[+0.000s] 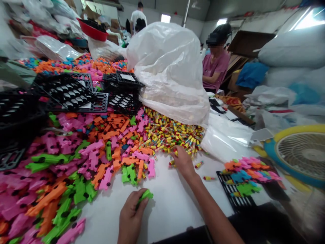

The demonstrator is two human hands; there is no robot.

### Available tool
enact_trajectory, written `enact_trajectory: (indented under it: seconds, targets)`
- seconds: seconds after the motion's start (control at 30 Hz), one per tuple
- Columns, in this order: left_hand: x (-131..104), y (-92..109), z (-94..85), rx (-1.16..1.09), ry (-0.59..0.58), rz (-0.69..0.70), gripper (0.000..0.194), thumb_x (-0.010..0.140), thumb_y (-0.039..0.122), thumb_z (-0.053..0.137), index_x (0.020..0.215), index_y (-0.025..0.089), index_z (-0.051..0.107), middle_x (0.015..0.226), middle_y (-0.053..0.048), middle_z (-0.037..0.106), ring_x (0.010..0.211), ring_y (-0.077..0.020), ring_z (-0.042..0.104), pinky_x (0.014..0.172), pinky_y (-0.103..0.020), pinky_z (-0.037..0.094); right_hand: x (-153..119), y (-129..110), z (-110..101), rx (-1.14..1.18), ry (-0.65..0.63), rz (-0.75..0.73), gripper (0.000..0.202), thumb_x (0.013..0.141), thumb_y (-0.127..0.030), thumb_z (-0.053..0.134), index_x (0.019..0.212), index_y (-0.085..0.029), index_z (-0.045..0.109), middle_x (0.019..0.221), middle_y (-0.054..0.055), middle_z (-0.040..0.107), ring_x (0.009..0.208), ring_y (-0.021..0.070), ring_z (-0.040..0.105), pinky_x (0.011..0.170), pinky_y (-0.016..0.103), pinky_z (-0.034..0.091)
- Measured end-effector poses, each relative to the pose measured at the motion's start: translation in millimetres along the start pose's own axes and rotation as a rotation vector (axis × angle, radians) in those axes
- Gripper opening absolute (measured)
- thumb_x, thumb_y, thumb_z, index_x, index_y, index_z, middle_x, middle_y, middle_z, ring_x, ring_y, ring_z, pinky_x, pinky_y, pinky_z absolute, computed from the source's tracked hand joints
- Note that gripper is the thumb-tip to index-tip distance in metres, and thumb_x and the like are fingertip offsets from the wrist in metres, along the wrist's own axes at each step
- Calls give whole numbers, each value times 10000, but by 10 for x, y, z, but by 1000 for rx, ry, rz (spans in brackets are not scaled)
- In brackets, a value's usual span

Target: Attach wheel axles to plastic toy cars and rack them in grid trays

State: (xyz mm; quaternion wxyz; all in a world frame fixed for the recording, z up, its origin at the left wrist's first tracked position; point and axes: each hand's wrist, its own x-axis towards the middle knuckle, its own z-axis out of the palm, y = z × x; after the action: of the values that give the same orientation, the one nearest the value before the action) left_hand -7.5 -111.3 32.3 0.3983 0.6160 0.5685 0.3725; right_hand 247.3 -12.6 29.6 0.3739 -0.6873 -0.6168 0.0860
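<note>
My left hand (133, 214) is closed around a green toy car (146, 194), whose end sticks out past the thumb and fingertips. Farther forward, my right hand (183, 162) reaches the near edge of a heap of small yellow tubes (175, 130) with red ends. Its fingers are pinched together on one yellow tube (175, 153), mostly covered by the fingers. A few loose tubes (209, 178) lie on the white table (162, 210) beside that hand. Left of both hands spreads a large pile of pink, orange and green toy cars (83, 159).
Black plastic trays (71, 91) are stacked behind the cars. A big clear plastic bag (172, 71) stands over the tubes. At right, a black rack (235, 196) carries several colourful cars, near a yellow-and-blue fan (302, 152). A person in a pink shirt (215, 69) sits beyond.
</note>
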Motion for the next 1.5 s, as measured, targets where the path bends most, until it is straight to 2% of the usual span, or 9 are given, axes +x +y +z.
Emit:
enact_trajectory:
  seconds: [0.1, 0.23, 0.37, 0.5, 0.77, 1.1, 1.17, 1.3, 1.5]
  targets:
    - [-3, 10, -4, -6, -5, -2, 276, 805, 436, 604, 1000, 267, 703, 906, -22, 712, 891, -191, 676, 800, -296, 558, 114, -31, 131, -37, 6, 15, 155, 847, -335, 585, 924, -203, 610, 876, 77, 618, 815, 224, 585, 733, 359, 488]
    - [-26, 45, 2, -17, 1, -12, 276, 814, 435, 590, 989, 253, 701, 874, -24, 703, 867, -187, 672, 784, -295, 551, -82, -131, -27, 63, -29, -83, 166, 881, -345, 547, 960, -206, 592, 950, 79, 627, 889, 220, 593, 781, 350, 485]
    - [-33, 84, 11, -19, 22, -44, 279, 818, 431, 586, 1004, 253, 694, 887, -20, 696, 881, -182, 663, 798, -293, 539, -506, -304, -213, 228, -281, -180, 164, 892, -337, 556, 1002, -220, 590, 872, 35, 667, 752, 163, 623, 679, 269, 497]
    - [-37, 114, 11, -34, 17, -52, 275, 817, 422, 591, 1003, 248, 694, 875, -17, 686, 867, -174, 657, 803, -286, 532, -819, -405, -167, 366, -457, -375, 180, 903, -291, 556, 1055, -223, 623, 936, 61, 676, 868, 167, 620, 766, 280, 513]
    - [-46, 138, 10, -21, -3, -36, 259, 827, 393, 584, 1009, 247, 694, 896, -24, 696, 890, -176, 652, 820, -294, 527, -909, -400, -63, 363, -464, -375, 189, 893, -227, 566, 1066, -224, 643, 938, 69, 659, 874, 169, 616, 752, 284, 514]
    - [-66, 87, 45, 32, -37, 31, 233, 845, 358, 564, 1007, 251, 693, 864, -25, 683, 846, -168, 644, 770, -288, 521, -865, -430, -123, 263, -472, -554, 227, 899, -128, 481, 966, -226, 674, 843, 60, 647, 793, 172, 563, 686, 282, 476]
    - [-62, 81, 47, 38, -43, 26, 239, 850, 359, 559, 1018, 251, 690, 869, -27, 682, 848, -167, 644, 768, -287, 520, -869, -434, -115, 272, -486, -531, 207, 895, -135, 490, 959, -217, 669, 850, 60, 646, 790, 168, 569, 680, 275, 477]
    - [-43, 102, 56, 35, -17, 4, 241, 850, 363, 558, 1024, 253, 682, 876, -25, 679, 863, -170, 644, 781, -291, 517, -890, -449, -93, 387, -501, -372, 134, 898, -225, 551, 972, -206, 661, 881, 57, 656, 814, 156, 603, 706, 261, 496]
    - [-34, 141, 68, 23, -16, -7, 236, 846, 362, 556, 1011, 252, 684, 847, -19, 667, 850, -166, 634, 779, -287, 505, -907, -458, -93, 451, -460, -243, 156, 897, -267, 566, 1000, -213, 670, 886, 56, 664, 824, 154, 626, 749, 277, 512]
